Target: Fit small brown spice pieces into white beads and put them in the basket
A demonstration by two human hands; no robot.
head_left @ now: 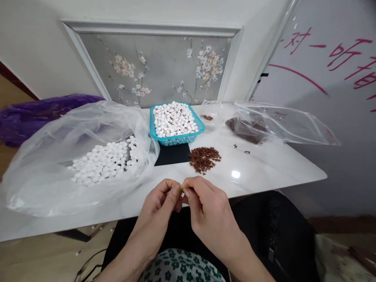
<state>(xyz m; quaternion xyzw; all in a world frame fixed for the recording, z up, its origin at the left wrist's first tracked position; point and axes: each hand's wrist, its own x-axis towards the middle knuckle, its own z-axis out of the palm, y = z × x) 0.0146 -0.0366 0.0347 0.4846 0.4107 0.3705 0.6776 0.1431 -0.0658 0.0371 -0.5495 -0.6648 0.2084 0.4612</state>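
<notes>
My left hand (pixel 161 203) and my right hand (pixel 207 209) meet in front of the table's near edge, thumbs and forefingers pinched together. Between the fingertips shows a speck of a small yellowish piece (pixel 181 190), mostly hidden and too small to name. Just beyond the fingers lies a loose pile of small reddish-brown star-shaped pieces (pixel 205 158). Behind it stands a blue plastic basket (pixel 176 141), heaped with white beads (pixel 175 118) that have brown bits among them. To the left, a large clear plastic bag (pixel 53 156) lies open with many white beads (pixel 101 162) inside.
A zip bag (pixel 293 121) of brown pieces and a small clear bag (pixel 216 109) lie at the back right of the white table (pixel 273 168). Two stray brown pieces (pixel 247 152) are near them. A black sheet (pixel 172 154) sits before the basket. A purple bag (pixel 44 111) is far left.
</notes>
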